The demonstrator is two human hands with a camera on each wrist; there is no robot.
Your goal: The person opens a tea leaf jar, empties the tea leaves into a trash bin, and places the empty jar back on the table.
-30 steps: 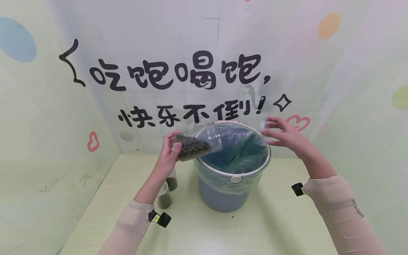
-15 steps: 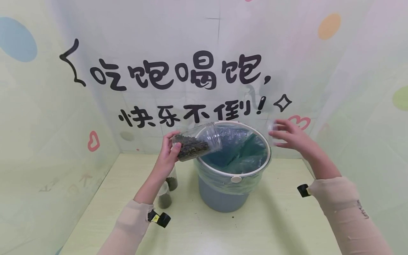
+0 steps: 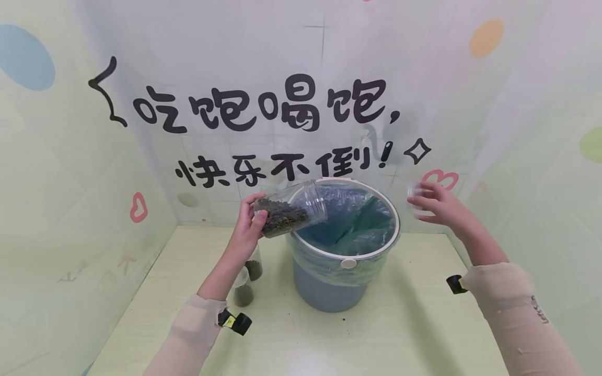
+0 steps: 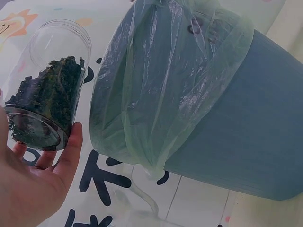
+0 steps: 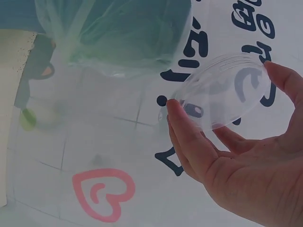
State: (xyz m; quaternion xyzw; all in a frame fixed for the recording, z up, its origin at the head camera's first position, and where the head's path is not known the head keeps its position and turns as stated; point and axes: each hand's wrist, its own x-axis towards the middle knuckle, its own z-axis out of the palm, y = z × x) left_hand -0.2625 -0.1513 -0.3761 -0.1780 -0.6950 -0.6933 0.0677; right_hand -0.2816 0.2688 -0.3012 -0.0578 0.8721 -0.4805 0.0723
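My left hand (image 3: 246, 224) grips a clear plastic jar (image 3: 287, 210) by its base end, tilted nearly sideways, its uncapped mouth over the left rim of the bin. Dark, dried leafy bits (image 4: 49, 90) fill part of the jar. The blue-grey trash bin (image 3: 326, 295) stands upright with a thin green plastic bag (image 3: 371, 269) folded over its rim. To the right of the bin, my right hand (image 3: 442, 206) holds a clear round lid (image 5: 227, 90) by its edge, between thumb and fingers.
Two smaller clear containers (image 3: 243, 293) with dark contents stand on the pale wooden table (image 3: 155, 313), left of the bin and partly behind my left forearm. Small dark crumbs lie in front of the bin. A printed wall sheet (image 3: 226, 47) rises behind the table.
My right hand has moved to the right with the lid, away from the bin's rim. The left hand and the tilted jar have stayed in place.
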